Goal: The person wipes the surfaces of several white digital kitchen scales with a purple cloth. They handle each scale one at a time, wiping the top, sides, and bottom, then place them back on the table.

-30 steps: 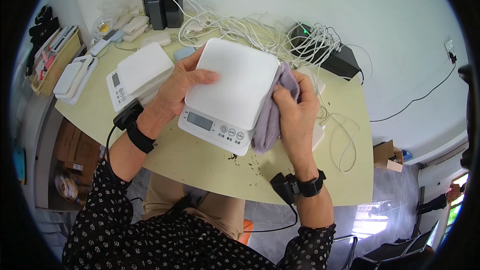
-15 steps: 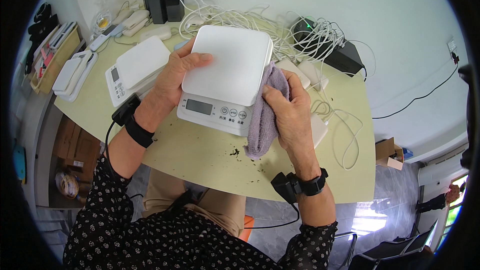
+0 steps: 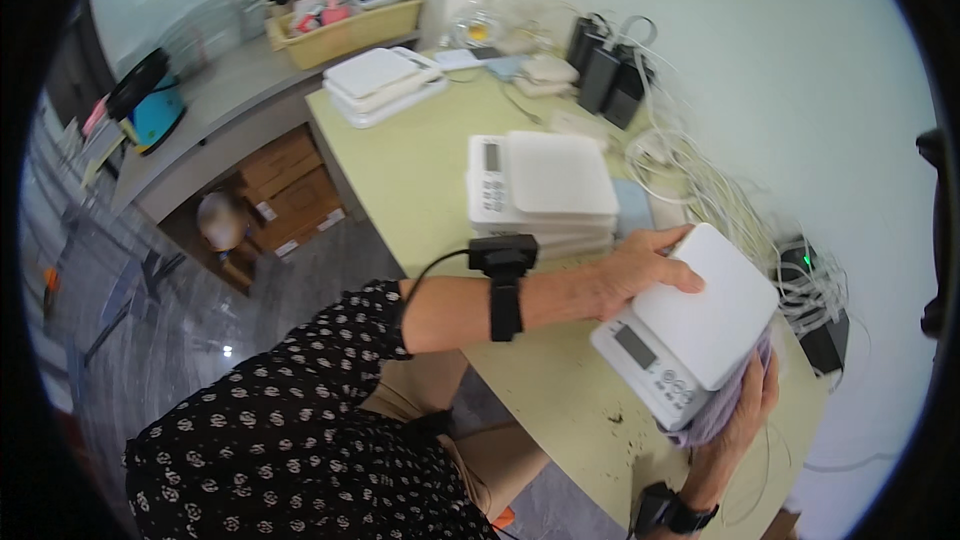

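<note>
White scale (image 3: pixel 708 315), purple cloth (image 3: pixel 714 418) — in half-curled hands (image 3: pixel 640 274)

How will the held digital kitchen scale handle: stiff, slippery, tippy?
Likely stiff: the digital kitchen scale shows no bend in the left hand. Its smooth white platform may be slippery. Set flat, its wide, low shape probably won't roll or tip easily.

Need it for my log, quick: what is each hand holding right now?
Left hand: gripping the white scale, thumb on top.
Right hand: holding the purple cloth at the scale's edge.
</note>
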Action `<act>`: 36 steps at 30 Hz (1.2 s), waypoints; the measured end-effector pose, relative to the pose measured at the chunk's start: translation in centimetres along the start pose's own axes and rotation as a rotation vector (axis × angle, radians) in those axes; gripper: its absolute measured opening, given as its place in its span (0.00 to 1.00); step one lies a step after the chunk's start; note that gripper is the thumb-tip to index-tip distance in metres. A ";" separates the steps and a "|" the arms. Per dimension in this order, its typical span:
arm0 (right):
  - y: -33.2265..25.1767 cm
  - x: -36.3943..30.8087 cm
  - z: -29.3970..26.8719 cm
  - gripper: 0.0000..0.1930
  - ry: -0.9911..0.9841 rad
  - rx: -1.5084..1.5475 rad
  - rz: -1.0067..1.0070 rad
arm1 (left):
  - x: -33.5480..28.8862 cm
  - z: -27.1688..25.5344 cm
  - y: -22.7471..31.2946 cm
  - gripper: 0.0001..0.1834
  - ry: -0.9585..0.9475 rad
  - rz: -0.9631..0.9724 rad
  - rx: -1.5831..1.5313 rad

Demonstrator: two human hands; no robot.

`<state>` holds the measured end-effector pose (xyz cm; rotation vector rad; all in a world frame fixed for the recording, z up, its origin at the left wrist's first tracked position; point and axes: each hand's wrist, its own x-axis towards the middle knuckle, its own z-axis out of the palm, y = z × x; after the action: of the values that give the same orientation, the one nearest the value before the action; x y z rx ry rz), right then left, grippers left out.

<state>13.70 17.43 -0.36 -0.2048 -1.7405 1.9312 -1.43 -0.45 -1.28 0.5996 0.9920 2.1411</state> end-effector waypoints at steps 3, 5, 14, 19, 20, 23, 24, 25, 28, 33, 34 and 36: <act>0.8 -0.4 0.1 0.15 -0.034 -0.010 0.071 | 0.2 -0.6 0.7 0.40 0.049 0.070 -0.100; 1.5 -0.3 -0.6 0.14 0.021 -0.007 0.085 | 0.2 -0.3 0.7 0.40 0.052 0.052 -0.064; 2.5 1.0 -3.4 0.18 0.307 0.010 0.102 | -0.1 0.6 -1.0 0.34 -0.073 -0.019 0.069; 4.0 1.3 -4.3 0.20 0.309 0.019 0.061 | -0.1 0.6 -0.6 0.44 0.000 -0.080 0.050; 4.3 1.2 -4.3 0.20 0.228 0.013 0.058 | 0.0 0.5 -0.3 0.44 0.030 -0.058 0.047; 4.7 0.8 -4.3 0.20 0.021 0.005 0.063 | 0.3 -0.2 0.6 0.43 0.100 -0.005 0.021; 4.7 0.6 -4.2 0.19 -0.024 0.010 0.072 | 0.4 -0.4 0.8 0.42 0.109 0.004 0.001; 4.6 0.4 -4.2 0.19 -0.069 0.015 0.081 | 0.5 -0.5 0.9 0.42 0.117 0.013 -0.019; 4.5 0.3 -4.2 0.21 0.060 -0.099 0.048 | 0.4 -0.2 0.5 0.41 0.056 0.044 -0.016; 4.6 1.3 -5.2 0.24 0.350 -0.071 0.039 | -0.1 0.7 -0.9 0.37 -0.036 -0.035 0.069; 4.3 1.6 -5.6 0.24 0.340 -0.052 0.053 | -0.1 0.8 -1.1 0.34 -0.048 -0.026 0.080; 4.1 2.0 -5.9 0.23 0.273 -0.047 0.033 | -0.2 1.0 -1.4 0.34 -0.048 -0.053 0.065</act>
<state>13.49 23.41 -4.74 -0.4930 -1.6106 1.7906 -0.11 0.53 -1.86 0.6459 1.0424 2.0451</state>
